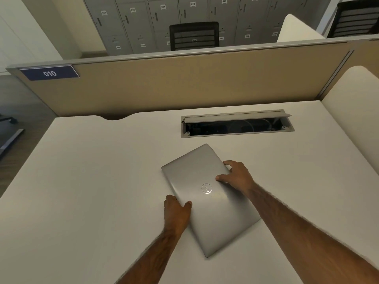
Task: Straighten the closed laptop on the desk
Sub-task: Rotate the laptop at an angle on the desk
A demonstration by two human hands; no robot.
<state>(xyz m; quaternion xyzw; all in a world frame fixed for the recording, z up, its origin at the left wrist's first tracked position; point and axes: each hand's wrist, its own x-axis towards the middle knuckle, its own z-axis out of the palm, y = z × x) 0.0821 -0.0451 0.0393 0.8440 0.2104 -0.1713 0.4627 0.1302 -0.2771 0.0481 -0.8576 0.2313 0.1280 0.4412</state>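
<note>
A closed silver laptop (207, 212) lies flat on the white desk (92, 181), turned at a clear angle to the desk's edges, one short end pointing toward the far left. My left hand (177, 212) grips its left long edge, thumb on the lid. On the right long edge rests my right hand (235, 177), thumb on the lid and fingers curled over the side. A round logo sits in the lid's middle, between the two hands.
An open cable tray (238, 125) with its flap raised is set into the desk just beyond the laptop. A tan partition (184, 83) labelled 010 closes the far side. A white side panel (352, 119) borders the right.
</note>
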